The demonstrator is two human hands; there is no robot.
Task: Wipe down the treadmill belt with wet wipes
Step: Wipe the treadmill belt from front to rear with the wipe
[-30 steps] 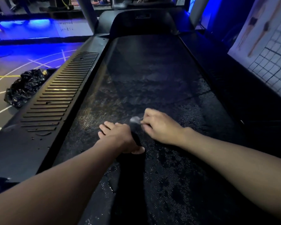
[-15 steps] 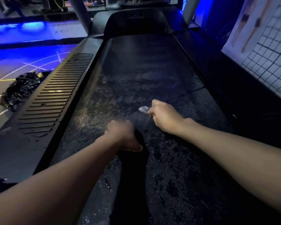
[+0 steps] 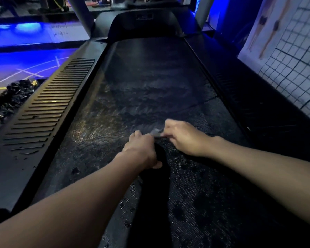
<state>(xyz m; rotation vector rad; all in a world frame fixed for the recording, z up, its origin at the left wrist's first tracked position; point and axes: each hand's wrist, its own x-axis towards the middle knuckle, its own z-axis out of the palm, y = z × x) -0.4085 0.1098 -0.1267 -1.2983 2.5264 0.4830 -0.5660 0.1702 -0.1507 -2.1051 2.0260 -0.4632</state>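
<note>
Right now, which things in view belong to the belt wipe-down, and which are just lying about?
Job: treadmill belt, wet wipe pinched in right hand, left hand beside it.
Lying about: crumpled black plastic bag on floor, figure poster on wall.

Head camera, close, facing down along belt [image 3: 150, 77].

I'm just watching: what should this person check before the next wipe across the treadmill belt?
1. Wipe gripped: right hand pinches the wipe: ok.
2. Left hand: fingers curled beside the wipe, grip unclear: cannot tell.
3. Wipe touching the belt: cannot tell.
4. Wipe clean enough: too small to judge: cannot tell.
5. Wet streaks on the belt ahead of the hands: ok.
</note>
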